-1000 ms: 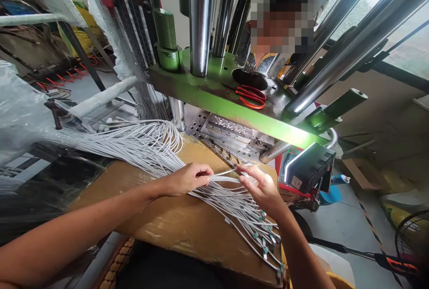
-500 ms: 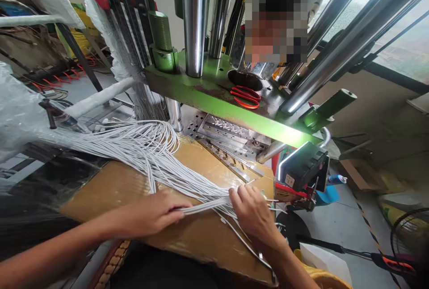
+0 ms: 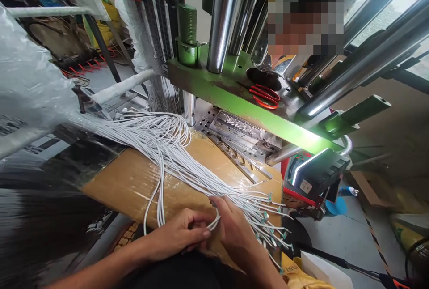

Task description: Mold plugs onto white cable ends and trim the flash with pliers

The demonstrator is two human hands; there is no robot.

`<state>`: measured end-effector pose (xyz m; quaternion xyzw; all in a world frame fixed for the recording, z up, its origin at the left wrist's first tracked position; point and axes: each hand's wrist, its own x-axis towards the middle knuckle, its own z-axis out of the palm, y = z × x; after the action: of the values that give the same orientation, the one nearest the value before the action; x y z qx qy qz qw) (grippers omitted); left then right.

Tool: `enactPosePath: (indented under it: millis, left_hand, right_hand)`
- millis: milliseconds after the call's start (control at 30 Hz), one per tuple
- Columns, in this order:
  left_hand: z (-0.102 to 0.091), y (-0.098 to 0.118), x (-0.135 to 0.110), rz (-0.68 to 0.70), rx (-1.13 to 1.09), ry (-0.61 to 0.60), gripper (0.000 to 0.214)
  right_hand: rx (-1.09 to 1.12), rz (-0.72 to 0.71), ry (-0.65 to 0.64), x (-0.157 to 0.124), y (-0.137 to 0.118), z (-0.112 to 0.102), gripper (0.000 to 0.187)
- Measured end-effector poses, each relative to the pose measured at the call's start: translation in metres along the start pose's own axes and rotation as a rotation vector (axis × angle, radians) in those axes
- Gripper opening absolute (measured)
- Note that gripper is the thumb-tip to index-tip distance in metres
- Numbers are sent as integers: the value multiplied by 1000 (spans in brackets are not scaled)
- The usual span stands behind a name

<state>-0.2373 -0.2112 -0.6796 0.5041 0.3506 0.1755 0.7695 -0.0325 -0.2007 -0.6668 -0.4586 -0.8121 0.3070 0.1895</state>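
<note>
Both my hands are close together at the near edge of a brown cardboard sheet (image 3: 134,186). My left hand (image 3: 189,231) is closed with a few white cables (image 3: 214,223) between thumb and fingers. The same short stretch of cable is gripped by my right hand (image 3: 231,224), just to the right. Beyond them a large bundle of white cables (image 3: 181,159) runs across the cardboard from the left. Its ends, with small green and white connectors (image 3: 264,215), fan out on the right. Several cables hang apart from the bundle near my left forearm.
A green press plate (image 3: 241,101) with steel columns (image 3: 223,20) stands ahead, red-handled scissors (image 3: 264,96) on top. Metal mould strips (image 3: 234,157) lie at the cardboard's far edge. A lit work lamp (image 3: 315,172) is at right. Another person is behind the press.
My hands have drawn closer together and nearer my body, with a few cables held below the main bundle. The connector ends on the right are now uncovered. The view has shifted left.
</note>
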Motion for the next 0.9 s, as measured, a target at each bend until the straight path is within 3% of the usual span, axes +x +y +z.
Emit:
enactPosePath:
  millis: [100,200,267,367,433,500,600,767,900]
  left_hand:
    - [-2,-2,2,59,-34,26,44]
    - [-5,-4,4,21,-193,86,44]
    - [-6,-4,6,9,-271,143,45]
    - [-8,-3,9,1,-246,219,45]
    - [-9,-3,9,8,-225,276,43]
    - [-10,-4,9,2,-233,329,41]
    - [-10,-5,7,6,-245,383,40]
    - [-11,-5,1,65,-286,349,40]
    - [-15,-2,0,69,-342,382,35]
  right_hand:
    - [105,36,115,-5,-5,3,68]
    - [156,-54,-14,-8,-5,-1,78]
    - [157,-80,-57,-4,5,-6,72]
    - [-102,156,229,13,40,-21,47]
    - [-295,307,314,27,67,-31,39]
    - [-345,354,276,37,87,-38,36]
    - [-335,371,216,44,93,-40,33]
    - [-215,466,142,46,72,-51,28]
    - [87,502,-8,48,51,-56,29]
